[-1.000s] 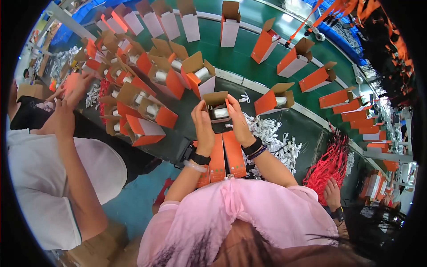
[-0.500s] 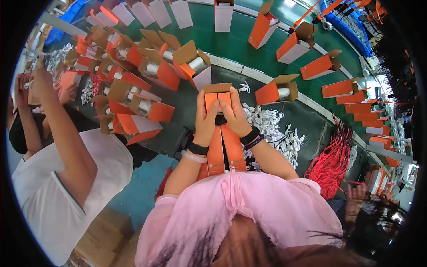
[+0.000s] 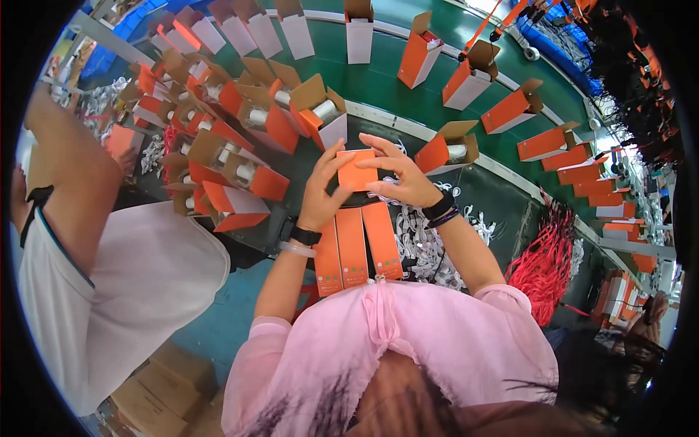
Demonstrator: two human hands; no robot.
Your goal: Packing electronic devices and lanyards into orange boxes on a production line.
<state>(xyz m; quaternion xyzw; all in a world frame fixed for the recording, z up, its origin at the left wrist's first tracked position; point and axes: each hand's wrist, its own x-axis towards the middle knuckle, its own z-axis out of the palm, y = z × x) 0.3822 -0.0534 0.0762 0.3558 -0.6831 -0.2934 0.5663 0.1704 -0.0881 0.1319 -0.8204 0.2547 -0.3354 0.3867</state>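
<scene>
Between my hands, a small orange carton (image 3: 357, 172) stands with its top flap folded down flat. My left hand (image 3: 322, 191) curves around its left side, fingers and thumb against it. On the other side my right hand (image 3: 408, 178) has its fingers spread, a fingertip at the lid's right edge. Nearer to me, several closed orange boxes (image 3: 352, 244) lie side by side against my front. White charging cables (image 3: 429, 251) are heaped on the dark table just right of them.
Open orange-and-white boxes (image 3: 277, 131) with white cylinders inside crowd the left. More open boxes (image 3: 357, 40) stand along the green conveyor (image 3: 386, 69). Red cords (image 3: 542, 269) lie in a bundle at right. A co-worker's arm and white garment (image 3: 153, 255) are close on my left.
The carton's raised brown flap is now folded down. My thumbs have left its top, and my right hand has loosened and spread. The co-worker's arm at left has shifted.
</scene>
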